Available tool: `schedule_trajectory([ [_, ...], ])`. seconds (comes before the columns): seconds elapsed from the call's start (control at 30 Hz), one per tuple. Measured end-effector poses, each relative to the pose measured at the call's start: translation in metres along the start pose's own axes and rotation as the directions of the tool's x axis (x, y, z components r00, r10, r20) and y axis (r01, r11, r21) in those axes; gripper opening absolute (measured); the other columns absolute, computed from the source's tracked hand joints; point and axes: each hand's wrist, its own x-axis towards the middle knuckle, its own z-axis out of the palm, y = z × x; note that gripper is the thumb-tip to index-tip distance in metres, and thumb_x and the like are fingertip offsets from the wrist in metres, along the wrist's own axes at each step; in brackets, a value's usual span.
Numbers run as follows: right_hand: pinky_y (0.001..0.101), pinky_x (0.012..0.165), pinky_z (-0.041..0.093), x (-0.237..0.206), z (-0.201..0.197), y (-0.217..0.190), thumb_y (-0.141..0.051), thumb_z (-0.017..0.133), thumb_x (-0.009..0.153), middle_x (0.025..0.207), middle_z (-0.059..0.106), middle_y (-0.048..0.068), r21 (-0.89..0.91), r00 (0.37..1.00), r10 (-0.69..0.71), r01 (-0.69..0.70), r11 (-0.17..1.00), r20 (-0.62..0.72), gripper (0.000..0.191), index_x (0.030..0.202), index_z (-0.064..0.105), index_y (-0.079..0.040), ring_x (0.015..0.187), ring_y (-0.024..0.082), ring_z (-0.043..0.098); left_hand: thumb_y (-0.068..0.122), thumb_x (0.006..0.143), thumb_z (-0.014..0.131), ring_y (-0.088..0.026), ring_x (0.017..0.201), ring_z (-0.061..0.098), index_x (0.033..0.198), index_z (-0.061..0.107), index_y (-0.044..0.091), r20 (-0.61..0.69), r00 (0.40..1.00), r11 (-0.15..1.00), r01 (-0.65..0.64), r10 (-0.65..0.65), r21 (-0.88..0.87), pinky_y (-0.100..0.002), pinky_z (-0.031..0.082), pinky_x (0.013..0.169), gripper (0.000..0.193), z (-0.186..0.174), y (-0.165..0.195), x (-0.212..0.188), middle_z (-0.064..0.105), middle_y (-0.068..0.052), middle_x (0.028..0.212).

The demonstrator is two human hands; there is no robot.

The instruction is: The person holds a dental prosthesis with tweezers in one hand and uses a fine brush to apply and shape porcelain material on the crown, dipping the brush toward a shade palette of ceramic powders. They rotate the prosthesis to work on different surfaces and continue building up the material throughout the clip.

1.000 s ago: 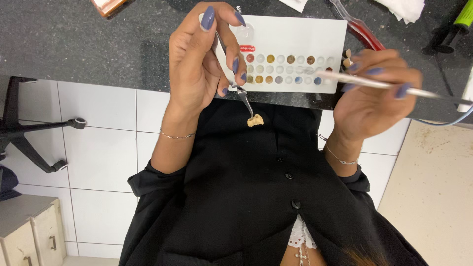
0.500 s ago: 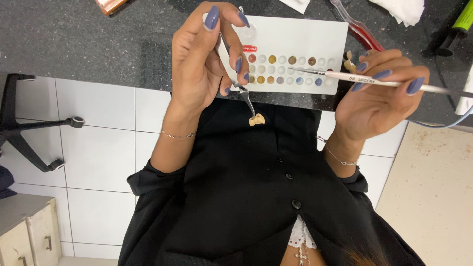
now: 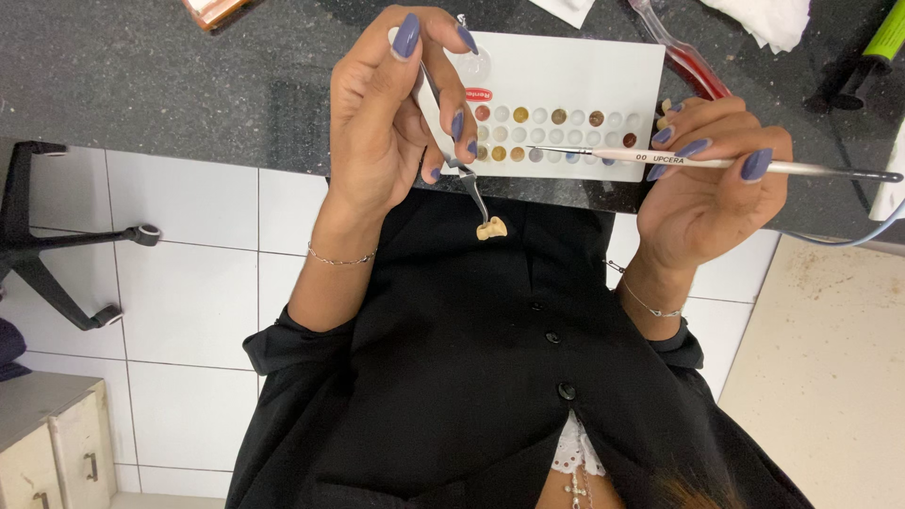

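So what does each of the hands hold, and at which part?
The left hand holds metal tweezers by their upper shaft; their tip grips a small tooth-shaped piece. The right hand holds a thin brush mid-handle.

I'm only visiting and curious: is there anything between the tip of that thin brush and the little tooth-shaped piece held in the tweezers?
Nothing visible. The brush in the right hand has its tip over the white palette. The tooth-shaped piece, held by tweezers in the left hand, hangs below over black clothing, with open space between.

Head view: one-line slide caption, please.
Left hand holds tweezers gripping a tooth-shaped piece; right hand dips fine brush into palette.
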Motion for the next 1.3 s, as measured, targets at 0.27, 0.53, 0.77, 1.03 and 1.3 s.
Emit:
schedule_trajectory([
  [0.27,0.0367,0.074,0.052,-0.0020,0.0007,-0.0030,-0.026,0.045,0.114,0.077,0.059,0.020,-0.029,1.000,0.030,-0.029,0.999,0.009,0.030,0.098,0.055,-0.003,0.074,0.026,0.061,0.028,0.123,0.036,-0.020,0.058,0.069,0.122,0.059,0.000,0.011,1.000,1.000,-0.007,0.007,0.005,-0.020,0.042,0.032,0.036,-0.0005,-0.0002,-0.0004,0.060,-0.012,0.071],
  [0.53,0.0365,0.074,0.051,-0.0023,0.0028,-0.0044,-0.025,0.045,0.114,0.077,0.059,0.021,-0.027,0.999,0.042,-0.041,0.999,0.003,0.030,0.098,0.055,-0.002,0.074,0.026,0.060,0.028,0.123,0.036,-0.021,0.058,0.069,0.122,0.059,0.000,0.002,1.000,1.000,0.000,0.000,0.024,-0.020,0.043,0.033,0.037,0.0003,0.0003,-0.0008,0.060,-0.012,0.071],
  [0.77,0.0362,0.074,0.051,-0.0019,0.0022,-0.0055,-0.025,0.045,0.114,0.077,0.060,0.021,-0.041,0.999,0.045,-0.044,0.998,0.011,0.030,0.098,0.056,-0.002,0.073,0.025,0.060,0.028,0.123,0.036,-0.021,0.058,0.070,0.122,0.059,0.000,-0.005,1.000,1.000,0.001,-0.001,0.021,-0.021,0.044,0.033,0.036,0.0005,-0.0002,-0.0007,0.060,-0.012,0.071],
  [1.03,0.0372,0.077,0.053,-0.0016,0.0024,-0.0055,-0.024,0.045,0.114,0.077,0.061,0.022,-0.050,0.999,0.036,-0.036,0.998,0.017,0.029,0.098,0.056,-0.002,0.073,0.025,0.060,0.026,0.123,0.036,-0.021,0.058,0.070,0.125,0.058,0.001,0.005,1.000,1.000,-0.005,0.005,0.008,-0.021,0.043,0.033,0.034,0.0028,0.0021,0.0016,0.061,-0.013,0.071],
  [1.3,0.0365,0.073,0.051,-0.0026,0.0020,-0.0034,-0.024,0.045,0.114,0.076,0.060,0.021,-0.048,0.999,0.032,-0.032,0.998,0.010,0.030,0.097,0.056,-0.002,0.074,0.026,0.061,0.023,0.117,0.037,-0.018,0.058,0.072,0.127,0.049,0.006,-0.027,0.999,0.999,0.046,-0.046,-0.010,-0.019,0.045,0.033,0.023,0.0075,0.0086,0.0045,0.063,-0.009,0.072],
])
